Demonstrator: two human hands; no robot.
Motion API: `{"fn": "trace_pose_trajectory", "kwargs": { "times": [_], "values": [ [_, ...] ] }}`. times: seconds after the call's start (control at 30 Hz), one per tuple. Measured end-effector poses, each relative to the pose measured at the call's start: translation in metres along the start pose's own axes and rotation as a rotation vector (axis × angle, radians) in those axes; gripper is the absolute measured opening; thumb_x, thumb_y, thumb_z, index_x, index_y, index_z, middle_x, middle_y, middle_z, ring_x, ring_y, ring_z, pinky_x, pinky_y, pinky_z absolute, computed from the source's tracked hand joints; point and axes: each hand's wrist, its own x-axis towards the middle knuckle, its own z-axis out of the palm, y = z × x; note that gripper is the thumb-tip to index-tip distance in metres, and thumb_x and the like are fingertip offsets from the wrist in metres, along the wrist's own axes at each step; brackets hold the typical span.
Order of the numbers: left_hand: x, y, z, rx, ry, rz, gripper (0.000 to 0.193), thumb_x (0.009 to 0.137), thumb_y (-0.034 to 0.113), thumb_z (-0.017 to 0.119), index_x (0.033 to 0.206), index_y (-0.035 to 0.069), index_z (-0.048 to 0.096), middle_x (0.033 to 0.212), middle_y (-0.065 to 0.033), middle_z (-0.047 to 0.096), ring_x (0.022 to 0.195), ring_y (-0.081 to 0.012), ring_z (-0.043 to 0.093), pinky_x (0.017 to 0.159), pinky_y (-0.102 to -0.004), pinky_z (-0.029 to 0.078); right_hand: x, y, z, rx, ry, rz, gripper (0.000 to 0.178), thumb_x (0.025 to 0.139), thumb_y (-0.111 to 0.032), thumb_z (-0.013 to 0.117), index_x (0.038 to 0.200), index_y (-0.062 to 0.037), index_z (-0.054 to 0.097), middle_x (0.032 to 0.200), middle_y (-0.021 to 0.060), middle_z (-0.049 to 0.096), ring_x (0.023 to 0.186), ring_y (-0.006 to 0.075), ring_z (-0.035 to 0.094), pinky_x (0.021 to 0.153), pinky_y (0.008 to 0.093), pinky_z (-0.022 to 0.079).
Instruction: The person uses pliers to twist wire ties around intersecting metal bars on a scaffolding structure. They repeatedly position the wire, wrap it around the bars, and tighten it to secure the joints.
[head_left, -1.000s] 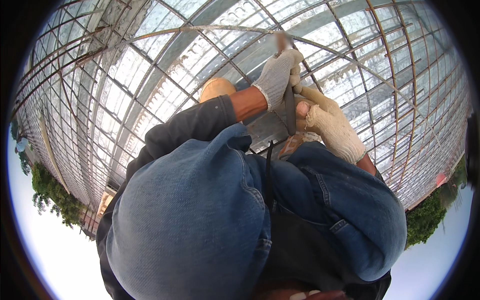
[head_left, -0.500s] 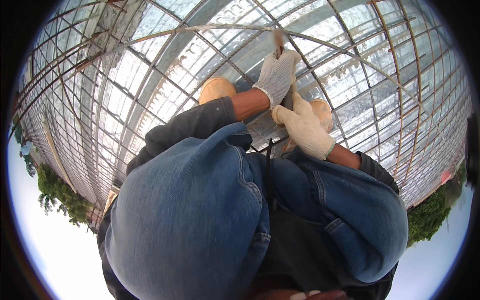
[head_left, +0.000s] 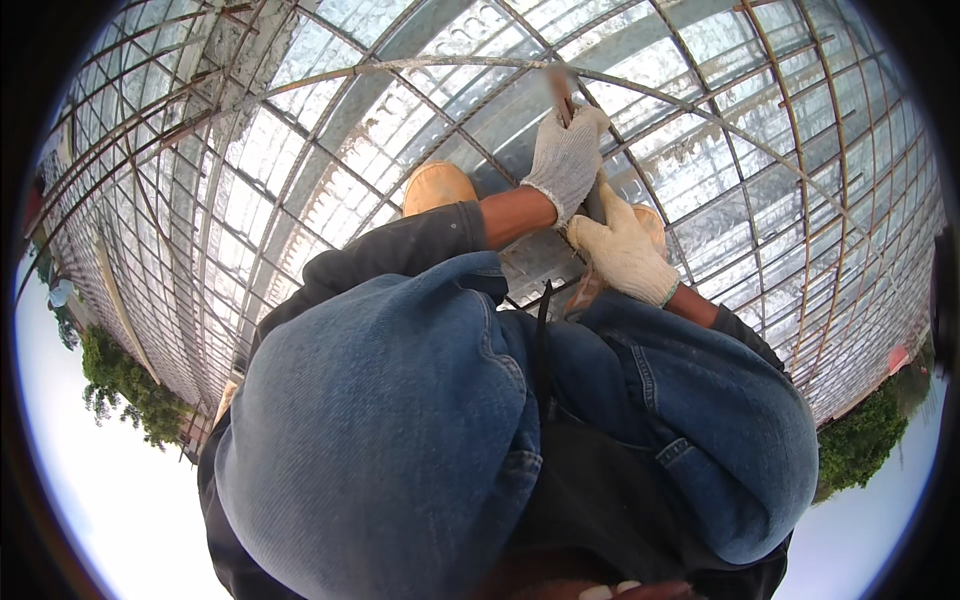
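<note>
Both my hands wear knit gloves and close together on one dark, rod-like tool [head_left: 595,206]. Around its farther part wrap the fingers of my left hand [head_left: 565,155], in a greyish glove. Beyond that fist the tool's brownish far end [head_left: 559,88] sticks out, too blurred to tell its kind. My right hand [head_left: 625,250], in a cream glove, grips the nearer part just below the left one. Under both hands runs a grid of steel reinforcing bars [head_left: 460,121] over shiny ribbed metal decking [head_left: 395,110]. One bar [head_left: 430,63] curves across just beyond the tool's tip.
My tan boots [head_left: 438,187] rest on the grid, and my bent knees in blue jeans [head_left: 370,420] fill the near middle. A dark strap [head_left: 543,335] hangs between them. Rusty bars [head_left: 785,110] cross at the right. Trees [head_left: 125,385] stand past the deck's edges.
Both hands and the tool have shifted slightly to the right in the picture. The grip of each hand looks the same.
</note>
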Motion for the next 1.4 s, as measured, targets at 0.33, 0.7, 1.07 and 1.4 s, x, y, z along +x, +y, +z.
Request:
{"fn": "trace_pose_trajectory", "kwargs": {
  "times": [0.33, 0.7, 1.07, 1.4],
  "values": [
    [-0.011, 0.02, 0.007, 0.066, -0.044, -0.117, 0.039, 0.097, 0.036, 0.087, 0.106, 0.007, 0.062, 0.083, -0.003, 0.061, 0.062, -0.0156, 0.06, 0.053, -0.0336, 0.052, 0.009, 0.034, 0.007, 0.626, -0.29, 0.164, 0.053, 0.096, -0.03, 0.071, 0.136, 0.0031, 0.062, 0.101, 0.0144, 0.065, 0.087, 0.0236, 0.062, 0.08, 0.0375, 0.05],
    [0.015, 0.013, -0.024, -0.367, -0.549, -0.268, 0.038, 0.109, 0.043, 0.078, 0.121, 0.008, 0.071, 0.143, -0.0229, 0.07, 0.12, -0.0376, 0.077, 0.112, -0.0617, 0.063, 0.021, 0.048, -0.04, 1.378, -0.906, 0.106, 0.039, 0.115, -0.02, 0.064, 0.143, 0.006, 0.056, 0.093, -0.003, 0.045, 0.074, 0.0047, 0.039, 0.064, 0.0247, 0.037],
    [0.031, -0.005, -0.005, -0.642, -0.726, -0.274, 0.049, 0.114, 0.055, 0.066, 0.112, 0.006, 0.07, 0.142, -0.0228, 0.072, 0.136, -0.0428, 0.071, 0.121, -0.0695, 0.055, 0.037, 0.047, -0.087, 1.065, -0.841, 0.186, 0.048, 0.1, -0.008, 0.071, 0.144, 0.0071, 0.059, 0.092, -0.0025, 0.051, 0.074, 0.0075, 0.048, 0.063, 0.0276, 0.042],
    [0.04, -0.009, -0.019, -0.848, -1.006, -0.282, 0.049, 0.114, 0.062, 0.062, 0.089, 0.019, 0.057, 0.088, 0.0028, 0.059, 0.094, -0.0249, 0.069, 0.103, -0.058, 0.061, -0.003, 0.015, -0.021, 1.716, -0.975, 0.254, 0.051, 0.093, -0.023, 0.069, 0.136, 0.0024, 0.058, 0.091, 0.0001, 0.05, 0.069, 0.0107, 0.043, 0.062, 0.0291, 0.038]
  ]
}}
